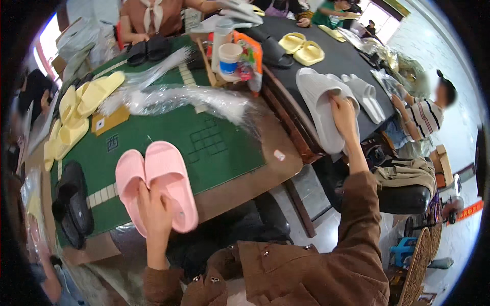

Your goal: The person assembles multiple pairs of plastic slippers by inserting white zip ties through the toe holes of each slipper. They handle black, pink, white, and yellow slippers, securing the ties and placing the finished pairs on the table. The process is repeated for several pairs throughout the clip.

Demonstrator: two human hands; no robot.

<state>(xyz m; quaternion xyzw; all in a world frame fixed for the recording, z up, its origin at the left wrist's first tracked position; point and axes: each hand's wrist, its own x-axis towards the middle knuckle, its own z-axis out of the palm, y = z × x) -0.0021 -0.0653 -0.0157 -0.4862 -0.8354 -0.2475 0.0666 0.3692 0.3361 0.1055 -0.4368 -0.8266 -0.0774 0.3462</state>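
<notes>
My left hand (155, 211) is closed on a pair of pink slide sandals (162, 158), its fingers pushed into the foot openings. The pair is held side by side over the near edge of the green table, soles down. On the right, my right hand (344, 115) grips a pair of pale grey slide sandals (312, 87) in the same way, at the edge of the dark table. Just beyond that hand lies another pair of whitish slides (365, 94). Left of the pink pair, black slides (74, 204) rest on the green surface.
Yellow slides (76, 109) line the green table's (224, 168) left side, near clear plastic bags (189, 102). A paper cup (230, 56) and a bottle stand in a box at the far middle. More yellow slides (301, 48) lie on the dark table (326, 48). Several people sit around.
</notes>
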